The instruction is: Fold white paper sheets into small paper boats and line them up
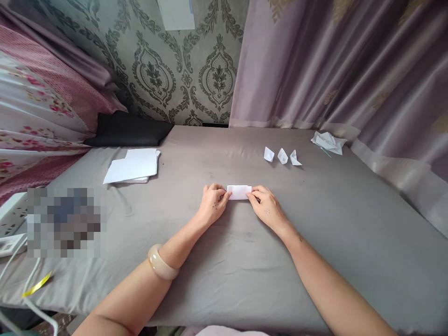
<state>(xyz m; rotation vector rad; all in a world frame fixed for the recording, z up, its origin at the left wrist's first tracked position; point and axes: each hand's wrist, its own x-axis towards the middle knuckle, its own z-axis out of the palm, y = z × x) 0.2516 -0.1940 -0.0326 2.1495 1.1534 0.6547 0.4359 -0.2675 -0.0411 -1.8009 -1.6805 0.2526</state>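
A small folded white paper [239, 192], a flat oblong, is stretched between both hands over the middle of the grey cloth. My left hand [213, 201] pinches its left end, thumb toward me and fingers curled behind. At the right end, my right hand [266, 204] grips the paper in the same way. Beyond the right hand stand three small folded paper shapes [282, 156] in a row. A pale bangle [162, 262] circles my left wrist.
White sheets lie in a stack [133, 167] at the left, before a folded black cloth [131, 128]. Crumpled white papers [329, 142] lie far right by the curtain [297, 60]. A power strip [12, 212], white cables and a yellow strip [38, 284] are at the near left, beside a blurred-out patch.
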